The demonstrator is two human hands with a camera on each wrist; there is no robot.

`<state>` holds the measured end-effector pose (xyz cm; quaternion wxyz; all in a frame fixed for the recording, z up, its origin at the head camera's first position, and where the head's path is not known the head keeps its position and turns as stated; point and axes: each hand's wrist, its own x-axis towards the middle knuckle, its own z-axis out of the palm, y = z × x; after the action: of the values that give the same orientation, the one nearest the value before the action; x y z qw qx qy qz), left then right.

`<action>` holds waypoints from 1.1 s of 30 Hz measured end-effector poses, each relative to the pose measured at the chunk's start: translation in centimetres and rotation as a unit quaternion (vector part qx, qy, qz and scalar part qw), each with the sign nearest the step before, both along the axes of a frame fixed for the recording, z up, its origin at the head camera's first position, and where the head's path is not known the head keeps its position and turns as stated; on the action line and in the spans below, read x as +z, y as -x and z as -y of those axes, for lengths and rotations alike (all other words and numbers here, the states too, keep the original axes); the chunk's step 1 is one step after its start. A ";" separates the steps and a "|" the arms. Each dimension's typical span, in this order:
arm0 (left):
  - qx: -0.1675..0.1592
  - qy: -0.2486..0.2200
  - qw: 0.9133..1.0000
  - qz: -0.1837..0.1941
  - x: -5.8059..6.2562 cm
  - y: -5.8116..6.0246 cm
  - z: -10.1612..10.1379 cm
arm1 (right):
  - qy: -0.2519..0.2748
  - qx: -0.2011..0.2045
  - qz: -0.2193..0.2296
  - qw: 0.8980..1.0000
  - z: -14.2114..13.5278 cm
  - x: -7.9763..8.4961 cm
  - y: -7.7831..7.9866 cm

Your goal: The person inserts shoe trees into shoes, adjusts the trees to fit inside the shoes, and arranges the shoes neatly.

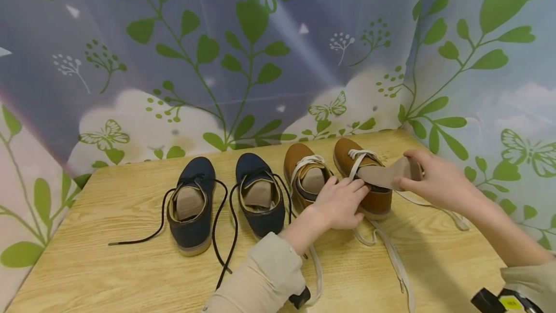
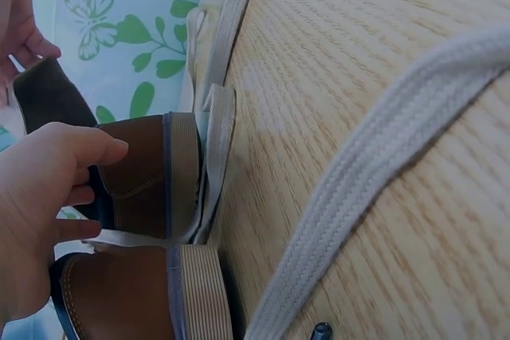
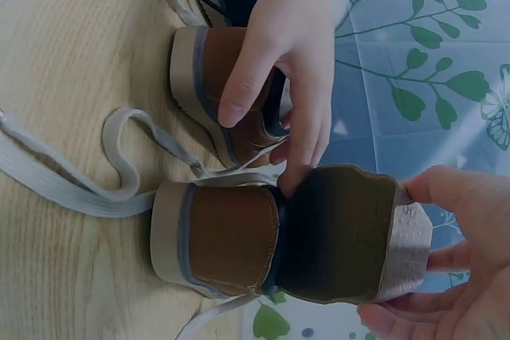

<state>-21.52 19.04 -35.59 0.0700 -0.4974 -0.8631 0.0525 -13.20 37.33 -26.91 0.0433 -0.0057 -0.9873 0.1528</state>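
In the head view, my right hand (image 1: pixel 440 182) pinches a tan-grey cardboard shoe insert (image 1: pixel 391 173) between thumb and fingers. The front of the insert is down inside the opening of the rightmost brown shoe (image 1: pixel 377 204), hidden there; its wide back end sticks out above the heel. My left hand (image 1: pixel 340 202) lies beside this shoe with fingers extended, fingertips at the collar. The right wrist view shows the folded insert (image 3: pixel 339 236) standing out of the heel opening. Left of it, the other brown shoe (image 1: pixel 297 156) also has an insert (image 1: pixel 312 180) inside, partly behind my left hand.
Two navy shoes (image 1: pixel 195 231) (image 1: pixel 262 219) with inserts and loose black laces (image 1: pixel 139 242) stand to the left on the wooden table (image 1: pixel 130 279). White laces (image 1: pixel 393 250) trail toward the front and right. A leaf-patterned cloth (image 1: pixel 260 110) hangs behind the table.
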 end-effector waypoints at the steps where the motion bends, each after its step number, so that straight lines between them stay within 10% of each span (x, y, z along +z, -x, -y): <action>1: 0.000 0.001 1.000 0.001 0.0 0.0 0.0 | -0.002 -0.001 -0.003 1.000 0.0 -0.1 0.0; 33: 0.006 0.005 1.000 -0.019 -0.3 0.0 0.0 | 0.021 0.009 0.000 1.000 -1.3 -0.8 1.4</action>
<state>-21.51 19.07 -35.89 0.0834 -0.4915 -0.8644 0.0660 -14.62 38.62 -27.73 0.0421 0.0022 -0.9839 0.1737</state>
